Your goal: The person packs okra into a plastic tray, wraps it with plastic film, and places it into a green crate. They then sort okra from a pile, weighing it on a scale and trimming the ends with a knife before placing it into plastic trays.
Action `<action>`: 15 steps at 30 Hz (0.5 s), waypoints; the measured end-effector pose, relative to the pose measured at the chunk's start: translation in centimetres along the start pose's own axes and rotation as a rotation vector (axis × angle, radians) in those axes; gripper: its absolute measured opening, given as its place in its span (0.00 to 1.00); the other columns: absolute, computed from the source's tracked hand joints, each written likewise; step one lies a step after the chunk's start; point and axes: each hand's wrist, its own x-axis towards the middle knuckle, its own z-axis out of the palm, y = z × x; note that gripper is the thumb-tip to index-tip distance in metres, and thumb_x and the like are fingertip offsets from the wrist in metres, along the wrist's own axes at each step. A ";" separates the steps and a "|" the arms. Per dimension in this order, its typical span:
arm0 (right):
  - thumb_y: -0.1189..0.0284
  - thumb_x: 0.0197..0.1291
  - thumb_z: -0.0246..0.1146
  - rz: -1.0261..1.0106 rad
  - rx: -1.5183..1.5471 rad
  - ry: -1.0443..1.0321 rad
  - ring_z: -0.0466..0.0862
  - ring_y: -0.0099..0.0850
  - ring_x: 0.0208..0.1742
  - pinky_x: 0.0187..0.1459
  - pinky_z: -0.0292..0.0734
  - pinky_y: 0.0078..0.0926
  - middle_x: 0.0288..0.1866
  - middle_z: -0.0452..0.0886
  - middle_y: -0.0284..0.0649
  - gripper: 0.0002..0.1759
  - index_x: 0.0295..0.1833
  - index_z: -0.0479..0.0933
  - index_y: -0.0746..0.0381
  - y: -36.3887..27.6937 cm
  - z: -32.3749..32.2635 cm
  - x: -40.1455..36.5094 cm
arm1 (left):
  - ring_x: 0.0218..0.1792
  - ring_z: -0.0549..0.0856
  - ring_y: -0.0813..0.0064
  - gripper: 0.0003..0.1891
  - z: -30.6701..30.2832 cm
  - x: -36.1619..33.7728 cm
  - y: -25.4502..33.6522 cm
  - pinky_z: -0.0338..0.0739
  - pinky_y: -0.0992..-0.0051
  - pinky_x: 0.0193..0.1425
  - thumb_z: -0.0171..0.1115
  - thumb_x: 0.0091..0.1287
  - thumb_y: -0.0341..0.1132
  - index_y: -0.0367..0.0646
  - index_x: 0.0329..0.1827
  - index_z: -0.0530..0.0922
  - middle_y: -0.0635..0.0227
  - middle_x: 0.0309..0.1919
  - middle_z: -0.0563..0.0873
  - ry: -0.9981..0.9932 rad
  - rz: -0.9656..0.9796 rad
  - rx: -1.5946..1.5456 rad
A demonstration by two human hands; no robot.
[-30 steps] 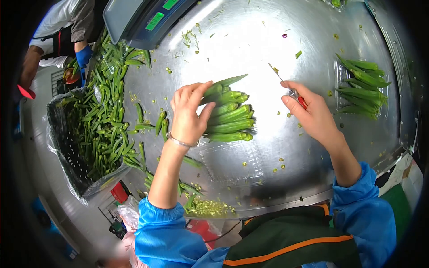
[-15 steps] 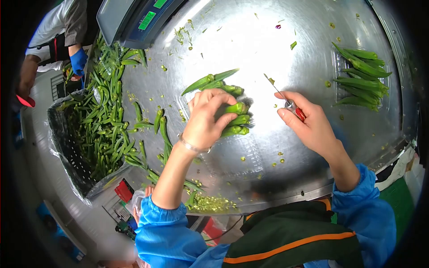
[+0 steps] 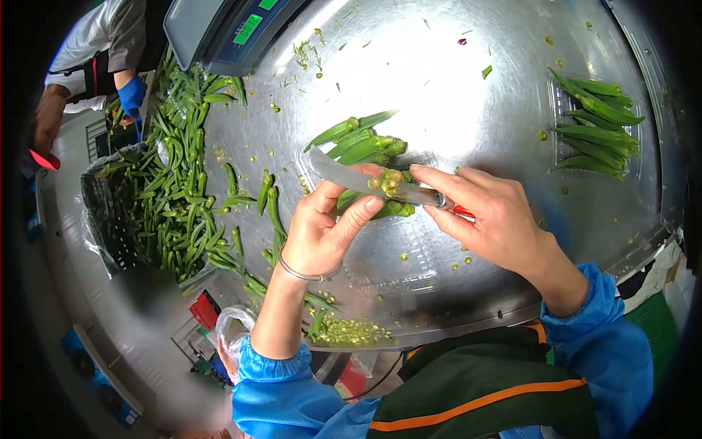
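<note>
My right hand (image 3: 501,223) grips a knife (image 3: 335,172) with a red handle, its broad blade lying level and pointing left. The blade crosses beside the cut stem ends of okra pods (image 3: 392,181) that my left hand (image 3: 318,234) holds between thumb and fingers. How many pods are in that hand is hidden by the blade. Just beyond, more green okra (image 3: 371,149) lies side by side, and another pod (image 3: 395,210) shows under the knife. Beneath them is a clear plastic tray (image 3: 398,271).
A second clear tray filled with okra (image 3: 596,135) sits at the right. Loose okra (image 3: 175,175) heaps up at the left by a black crate (image 3: 99,212). A scale (image 3: 230,36) stands at the back left. Trimmings (image 3: 347,331) lie near the front edge. A co-worker's blue glove (image 3: 131,95) is far left.
My right hand has brought the knife left, across to my left hand. The left hand has drawn back slightly and turned, raising okra stem ends to the blade.
</note>
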 end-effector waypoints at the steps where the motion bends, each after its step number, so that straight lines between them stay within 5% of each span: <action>1: 0.70 0.49 0.65 0.008 0.002 -0.012 0.74 0.29 0.21 0.21 0.71 0.26 0.22 0.72 0.34 0.23 0.54 0.74 0.54 0.0 -0.1 0.0 | 0.49 0.76 0.75 0.17 0.1 0.0 0.1 0.69 0.74 0.56 0.59 0.62 0.27 0.35 0.54 0.71 0.63 0.49 0.79 0.000 0.001 -0.001; 6: 0.69 0.51 0.64 0.042 0.109 -0.053 0.78 0.32 0.24 0.25 0.73 0.28 0.27 0.78 0.37 0.21 0.54 0.74 0.56 0.7 0.0 -0.1 | 0.45 0.77 0.79 0.13 -0.3 -0.2 0.3 0.71 0.79 0.51 0.58 0.64 0.28 0.35 0.51 0.73 0.66 0.45 0.80 0.004 -0.014 -0.100; 10: 0.67 0.55 0.61 0.253 0.106 -0.077 0.79 0.37 0.28 0.32 0.75 0.32 0.33 0.80 0.42 0.19 0.53 0.74 0.58 2.1 1.2 -0.9 | 0.45 0.76 0.81 0.13 -1.3 0.6 -1.0 0.70 0.81 0.51 0.58 0.63 0.25 0.34 0.50 0.74 0.67 0.45 0.79 0.017 0.007 0.354; 11: 0.66 0.56 0.61 0.330 0.137 -0.024 0.80 0.38 0.29 0.33 0.75 0.33 0.33 0.80 0.43 0.18 0.53 0.73 0.58 2.3 1.5 -1.1 | 0.47 0.76 0.79 0.13 -1.1 0.4 -1.2 0.70 0.80 0.52 0.59 0.62 0.25 0.34 0.50 0.75 0.67 0.45 0.79 0.054 -0.042 0.099; 15: 0.66 0.56 0.62 0.487 0.134 0.040 0.78 0.34 0.27 0.32 0.73 0.28 0.29 0.79 0.44 0.19 0.52 0.73 0.61 4.1 0.3 -1.4 | 0.50 0.76 0.74 0.14 -1.9 -0.1 -1.7 0.69 0.76 0.55 0.60 0.60 0.25 0.38 0.50 0.76 0.66 0.45 0.80 0.062 -0.038 0.055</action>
